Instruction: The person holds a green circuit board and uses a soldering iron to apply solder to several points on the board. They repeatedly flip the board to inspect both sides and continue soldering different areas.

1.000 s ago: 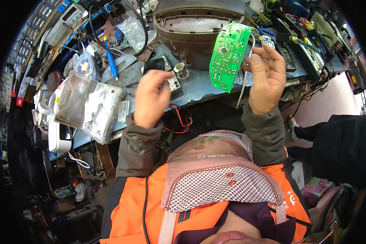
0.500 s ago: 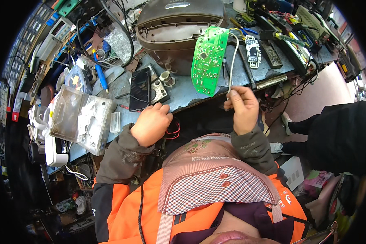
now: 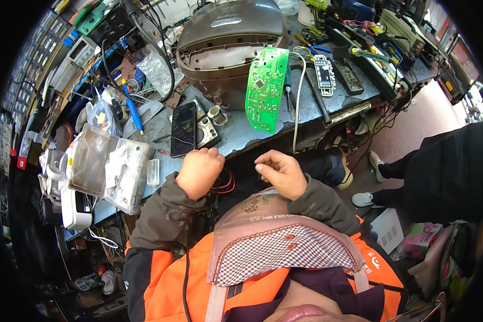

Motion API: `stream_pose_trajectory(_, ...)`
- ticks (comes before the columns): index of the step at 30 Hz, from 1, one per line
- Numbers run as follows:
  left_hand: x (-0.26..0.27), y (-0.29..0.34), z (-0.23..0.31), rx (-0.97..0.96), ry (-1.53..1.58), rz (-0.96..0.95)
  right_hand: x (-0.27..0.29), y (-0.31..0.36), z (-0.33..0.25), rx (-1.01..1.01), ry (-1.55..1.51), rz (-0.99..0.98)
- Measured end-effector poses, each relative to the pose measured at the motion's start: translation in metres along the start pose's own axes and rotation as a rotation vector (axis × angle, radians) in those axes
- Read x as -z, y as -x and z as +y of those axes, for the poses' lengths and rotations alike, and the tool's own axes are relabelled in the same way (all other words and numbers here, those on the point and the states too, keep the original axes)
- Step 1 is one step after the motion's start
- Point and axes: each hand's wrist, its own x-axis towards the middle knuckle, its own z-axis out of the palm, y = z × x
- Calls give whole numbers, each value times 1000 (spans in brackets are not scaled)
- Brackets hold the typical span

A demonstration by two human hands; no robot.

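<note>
My left hand (image 3: 200, 170) is closed in a fist at the bench's front edge, just below a black phone (image 3: 184, 129); its fingertips are hidden, and so is anything inside them. My right hand (image 3: 282, 173) hovers in front of the bench, thumb and forefinger curled together. Whatever might be pinched there is too small to make out. Above it a green circuit board (image 3: 265, 91) stands tilted against a brown appliance housing (image 3: 233, 48). A grey cable (image 3: 299, 102) arches from the board and hangs past the bench edge, apart from my right hand. Red wires (image 3: 228, 183) show beside my left hand.
Left on the bench lies an opened clear parts box (image 3: 127, 174), with a blue-handled tool (image 3: 133, 109) behind it. A multimeter (image 3: 206, 131) is beside the phone. Right stand a small white-framed board (image 3: 324, 72) and a black bar (image 3: 317, 97). Another person's legs (image 3: 392, 182) are at the right.
My right hand has moved left and down, away from the grey cable, closer to my left hand. My left hand stays closed at nearly the same place. The view has shifted slightly.
</note>
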Motion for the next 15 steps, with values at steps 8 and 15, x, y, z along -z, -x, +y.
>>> stream_pose_trajectory(8, 5, -12, 5, -94, 52, 143, -17, -7, 1, 52, 252, -126)
stream_pose_trajectory(15, -1, -7, 7, 50, -24, 82, -15, -14, 24, -49, 249, -180)
